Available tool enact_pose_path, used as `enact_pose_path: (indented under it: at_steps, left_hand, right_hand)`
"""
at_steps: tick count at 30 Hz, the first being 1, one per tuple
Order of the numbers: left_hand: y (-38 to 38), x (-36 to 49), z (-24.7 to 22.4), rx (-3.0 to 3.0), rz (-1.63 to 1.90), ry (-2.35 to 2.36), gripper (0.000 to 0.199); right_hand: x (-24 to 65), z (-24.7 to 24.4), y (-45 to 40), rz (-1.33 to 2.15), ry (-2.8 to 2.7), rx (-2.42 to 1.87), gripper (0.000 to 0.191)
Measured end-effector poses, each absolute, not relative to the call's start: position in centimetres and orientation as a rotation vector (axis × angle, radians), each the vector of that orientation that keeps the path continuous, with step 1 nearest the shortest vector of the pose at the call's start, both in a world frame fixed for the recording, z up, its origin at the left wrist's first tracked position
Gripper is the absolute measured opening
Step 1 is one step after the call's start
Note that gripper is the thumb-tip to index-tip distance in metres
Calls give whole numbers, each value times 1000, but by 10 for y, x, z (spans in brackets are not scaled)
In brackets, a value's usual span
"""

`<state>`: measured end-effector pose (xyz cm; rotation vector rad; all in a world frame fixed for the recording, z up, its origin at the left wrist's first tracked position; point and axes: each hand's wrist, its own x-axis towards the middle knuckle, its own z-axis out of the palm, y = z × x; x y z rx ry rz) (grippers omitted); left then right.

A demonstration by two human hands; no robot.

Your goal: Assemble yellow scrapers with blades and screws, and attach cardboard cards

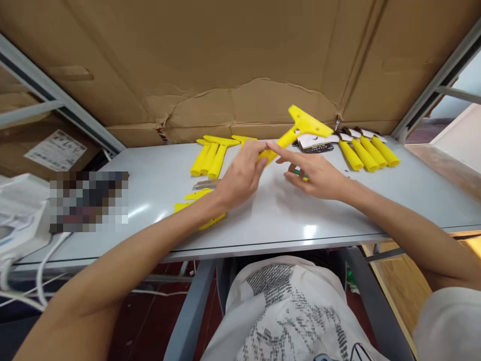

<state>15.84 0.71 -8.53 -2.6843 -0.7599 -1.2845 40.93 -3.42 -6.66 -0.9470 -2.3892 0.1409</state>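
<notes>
A yellow T-shaped scraper (285, 139) is held up over the middle of the table, tilted with its wide head toward the upper right. My left hand (242, 173) is wrapped round the lower end of its handle. Beside it, my right hand (313, 173) has its index finger stretched toward the handle and the other fingers bent. Something small and green (298, 173) shows between the bent fingers of that hand; what it is cannot be made out. Several yellow scraper handles (218, 158) lie behind my left hand, and flat yellow pieces (199, 194) lie near my left forearm.
Several yellow scrapers with dark heads (366, 153) lie at the back right, beside a black and white packet (315, 143). Thin metal strips (205, 184) lie left of centre. Cardboard (225, 60) stands behind the table (263, 225). A white device (24, 215) with cables sits at the left.
</notes>
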Motion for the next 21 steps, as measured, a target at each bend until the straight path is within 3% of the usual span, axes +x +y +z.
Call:
enact_pose_path:
  at_steps: [4, 7, 10, 14, 21]
  left_hand:
    - [0, 160, -85, -2875, -1106, -538, 43]
    - [17, 145, -79, -2790, -782, -856, 59]
    - [41, 128, -80, -2600, -545, -1292, 52]
    - [57, 118, -89, -2551, -334, -1521, 54]
    - [57, 124, -100, -2761, -465, -1438, 40]
  right_hand:
    - [413, -71, -31, 209, -2182, -966, 65]
    - [423, -68, -26, 266, -1961, -1038, 50]
    - [432, -66, -18, 377, -1808, -1069, 36]
    - [437, -62, -15, 470, -1735, -1119, 29]
    - [433, -52, -22, 292, -1773, -1434, 27]
